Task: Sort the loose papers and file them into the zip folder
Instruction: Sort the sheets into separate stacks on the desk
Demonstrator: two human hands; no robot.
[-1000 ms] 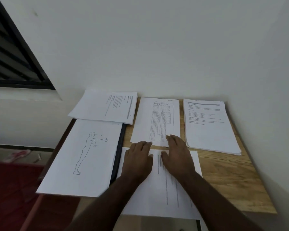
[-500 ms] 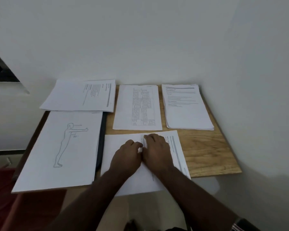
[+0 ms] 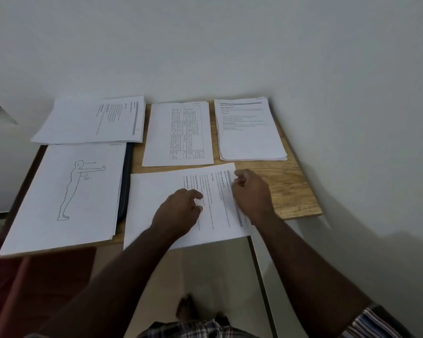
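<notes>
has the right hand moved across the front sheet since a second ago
Yes. The right hand has slid from the middle of the front sheet out to that sheet's right edge, away from the left hand, and now curls at the top right corner.

From my feed I see five white paper lots printed in grey-black: a text sheet [image 3: 181, 203] nearest, a table-grid sheet [image 3: 178, 134], a thick stack with a grey header bar [image 3: 250, 130], a sideways sheet with a grey stripe [image 3: 91, 120], and a stack topped by a thin line drawing of a standing figure [image 3: 64, 191]. A dark navy folder edge [image 3: 125, 191] shows beneath that stack. The light wooden tabletop [image 3: 291, 189] has brown grain. Plaid cloth [image 3: 200, 329] in red, white and dark lines sits at the bottom edge; the wall [image 3: 205, 45] is plain grey-white.
</notes>
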